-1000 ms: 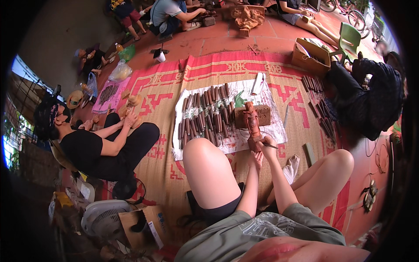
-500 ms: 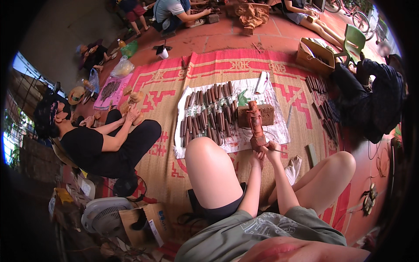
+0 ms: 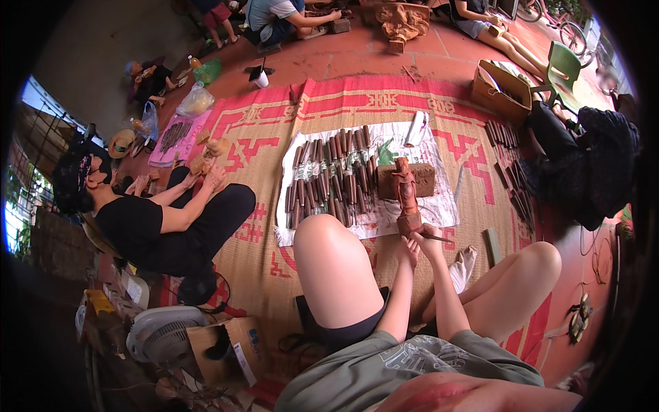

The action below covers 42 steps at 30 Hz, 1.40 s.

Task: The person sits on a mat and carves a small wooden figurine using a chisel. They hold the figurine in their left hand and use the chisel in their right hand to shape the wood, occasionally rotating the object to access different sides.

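A reddish-brown carved wooden figurine (image 3: pixel 407 196) is held in front of me, its base toward me and its top leaning on or over a brown wooden block (image 3: pixel 427 180). My left hand (image 3: pixel 410 248) is closed around the underside of its base. Beside it my right hand (image 3: pixel 432 236) grips a slim dark carving tool (image 3: pixel 445 239), whose shaft sticks out to the right. The tool's working end is hidden by the fingers and the base. Several dark-handled carving tools (image 3: pixel 329 180) lie in rows on a white printed sheet (image 3: pixel 439 152), left of the figurine.
My bent knees flank the work. A patterned mat (image 3: pixel 268 165) lies beneath. On the left, a person in black (image 3: pixel 130 223) holds a wooden piece. More tools (image 3: pixel 515 184) lie on the right, near another seated person (image 3: pixel 583 158). A cardboard box (image 3: pixel 223 350) and fan (image 3: pixel 165 333) stand lower left.
The view has shifted slightly, moving the scene a little to the right. More of the tool's shaft shows beyond my right hand. Both hands keep their grip.
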Tool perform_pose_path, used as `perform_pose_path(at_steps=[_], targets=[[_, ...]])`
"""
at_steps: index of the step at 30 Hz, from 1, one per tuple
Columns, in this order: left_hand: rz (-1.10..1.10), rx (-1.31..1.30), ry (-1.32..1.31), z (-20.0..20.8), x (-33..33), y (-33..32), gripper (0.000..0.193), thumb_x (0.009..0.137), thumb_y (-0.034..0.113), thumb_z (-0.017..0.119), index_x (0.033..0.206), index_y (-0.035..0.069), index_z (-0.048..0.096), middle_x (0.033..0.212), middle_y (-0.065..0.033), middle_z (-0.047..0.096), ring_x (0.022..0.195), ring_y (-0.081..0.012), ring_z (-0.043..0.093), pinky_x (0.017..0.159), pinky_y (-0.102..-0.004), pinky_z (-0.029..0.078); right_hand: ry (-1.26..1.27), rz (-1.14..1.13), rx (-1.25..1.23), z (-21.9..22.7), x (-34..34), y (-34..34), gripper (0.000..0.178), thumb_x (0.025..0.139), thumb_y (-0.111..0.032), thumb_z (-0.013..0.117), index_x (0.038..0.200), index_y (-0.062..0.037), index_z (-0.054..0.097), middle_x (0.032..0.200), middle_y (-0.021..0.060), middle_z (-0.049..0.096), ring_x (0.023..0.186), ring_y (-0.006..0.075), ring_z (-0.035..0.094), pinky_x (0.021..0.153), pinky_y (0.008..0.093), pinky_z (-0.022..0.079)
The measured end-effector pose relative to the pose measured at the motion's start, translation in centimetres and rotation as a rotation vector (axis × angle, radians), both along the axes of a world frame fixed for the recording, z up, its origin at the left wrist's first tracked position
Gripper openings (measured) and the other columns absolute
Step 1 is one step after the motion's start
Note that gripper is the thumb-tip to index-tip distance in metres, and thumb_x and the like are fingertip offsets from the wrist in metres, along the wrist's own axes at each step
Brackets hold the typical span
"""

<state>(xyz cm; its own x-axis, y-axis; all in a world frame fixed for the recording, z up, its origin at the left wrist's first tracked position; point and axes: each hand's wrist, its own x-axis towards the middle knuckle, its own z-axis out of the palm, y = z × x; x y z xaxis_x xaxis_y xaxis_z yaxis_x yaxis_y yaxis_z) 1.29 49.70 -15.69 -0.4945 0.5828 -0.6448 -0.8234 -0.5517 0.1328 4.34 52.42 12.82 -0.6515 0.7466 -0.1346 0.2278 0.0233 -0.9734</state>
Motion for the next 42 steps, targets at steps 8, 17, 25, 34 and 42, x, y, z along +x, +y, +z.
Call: perform_pose_path(at_steps=[8, 17, 25, 34, 42], targets=[[0.019, 0.154, 0.093, -2.5, -1.1, -1.2, 0.034, 0.095, 0.035, 0.048, 0.104, 0.002, 0.049, 0.093, -0.0106, 0.059, 0.08, -0.0185, 0.058, 0.073, -0.0278, 0.05, 0.064, -0.022, -0.005, 0.3, 0.5, -1.8, 0.006, 0.074, 0.003, 0.065, 0.071, 0.0034, 0.06, 0.062, 0.0089, 0.063, 0.054, 0.0081, 0.058, 0.05, 0.0221, 0.046], [-0.085, -0.235, -0.004, 10.6, 0.3, -1.5, 0.051, 0.095, 0.037, 0.047, 0.123, -0.005, 0.039, 0.118, -0.019, 0.051, 0.109, -0.0275, 0.052, 0.096, -0.0374, 0.043, -0.006, -0.057, -0.061, 1.9, 0.9, -0.7, 0.004, 0.073, 0.002, 0.064, 0.074, 0.0059, 0.061, 0.06, 0.0092, 0.064, 0.054, 0.011, 0.06, 0.051, 0.0254, 0.048], [-0.114, -0.162, 0.042, 16.2, 0.6, -1.0, 0.059, 0.096, 0.036, 0.045, 0.13, -0.009, 0.031, 0.136, -0.0256, 0.036, 0.125, -0.0354, 0.04, 0.107, -0.0447, 0.035, 0.117, -0.265, 0.298, 0.0, 0.7, 1.9, 0.008, 0.073, -0.002, 0.064, 0.074, 0.0052, 0.063, 0.061, 0.0085, 0.064, 0.057, 0.0088, 0.058, 0.052, 0.0247, 0.046], [-0.101, -0.189, -0.003, 15.7, 0.8, -0.9, 0.067, 0.094, 0.037, 0.048, 0.14, -0.003, 0.02, 0.136, -0.0242, 0.038, 0.124, -0.0329, 0.042, 0.107, -0.0431, 0.035, 0.055, -0.17, 0.148, 0.0, 2.3, 1.1, 0.004, 0.077, 0.003, 0.059, 0.074, 0.0063, 0.06, 0.066, 0.0085, 0.065, 0.059, 0.0076, 0.058, 0.054, 0.0227, 0.047], [-0.239, 0.086, 0.131, 10.6, -1.6, -4.3, 0.036, 0.096, 0.043, 0.041, 0.082, 0.012, 0.05, 0.066, 0.0047, 0.04, 0.063, -0.0111, 0.043, 0.06, -0.0269, 0.037, -0.017, -0.07, -0.085, 0.0, 1.5, -1.6, 0.01, 0.073, 0.003, 0.063, 0.081, 0.0083, 0.062, 0.072, 0.009, 0.066, 0.067, 0.0126, 0.064, 0.061, 0.0251, 0.05]])
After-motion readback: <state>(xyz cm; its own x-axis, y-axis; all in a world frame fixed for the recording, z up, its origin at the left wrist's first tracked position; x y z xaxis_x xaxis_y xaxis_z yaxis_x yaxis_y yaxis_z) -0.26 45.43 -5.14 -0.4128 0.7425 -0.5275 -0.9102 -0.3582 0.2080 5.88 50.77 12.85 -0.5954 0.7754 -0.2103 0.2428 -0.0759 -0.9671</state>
